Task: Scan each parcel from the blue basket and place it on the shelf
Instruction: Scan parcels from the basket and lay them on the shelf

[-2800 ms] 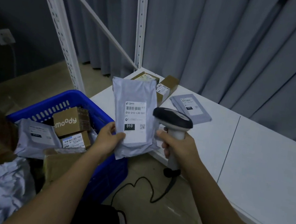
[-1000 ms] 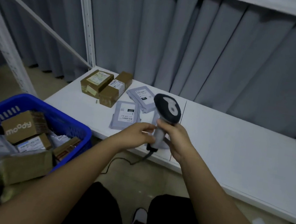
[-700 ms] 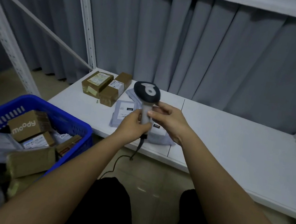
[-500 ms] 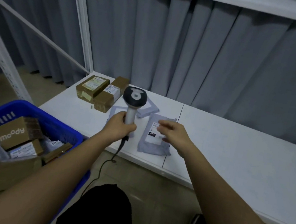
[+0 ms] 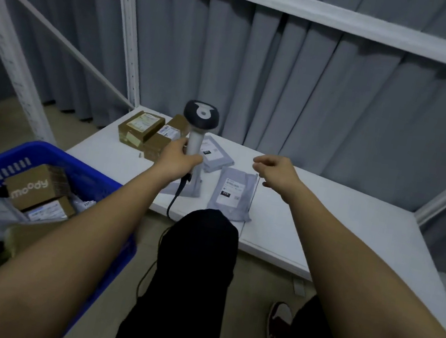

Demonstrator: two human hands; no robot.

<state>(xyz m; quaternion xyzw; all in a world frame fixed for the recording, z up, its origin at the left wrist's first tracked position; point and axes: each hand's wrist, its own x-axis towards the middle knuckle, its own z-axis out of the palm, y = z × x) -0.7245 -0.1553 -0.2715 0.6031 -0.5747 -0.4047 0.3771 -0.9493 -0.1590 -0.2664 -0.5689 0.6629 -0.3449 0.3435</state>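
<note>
My left hand (image 5: 179,156) grips the handle of a barcode scanner (image 5: 200,120), held upright over the white shelf (image 5: 340,216). A grey mailer bag (image 5: 232,193) with a label marked 010 lies flat near the shelf's front edge. My right hand (image 5: 275,169) hovers just above and right of it, fingers loosely curled, holding nothing. The blue basket (image 5: 76,167) at lower left holds a brown "moody" box (image 5: 34,188), other boxes and grey bags.
Two brown cartons (image 5: 140,128) and two more grey mailers (image 5: 212,152) lie at the shelf's back left. A white upright (image 5: 127,28) and a diagonal brace stand left. The scanner cable (image 5: 172,204) hangs down past my black-trousered knee (image 5: 197,246).
The scanner passed from my right hand to my left. My right hand laid the 010 mailer on the shelf, let go and lifted away to the right.
</note>
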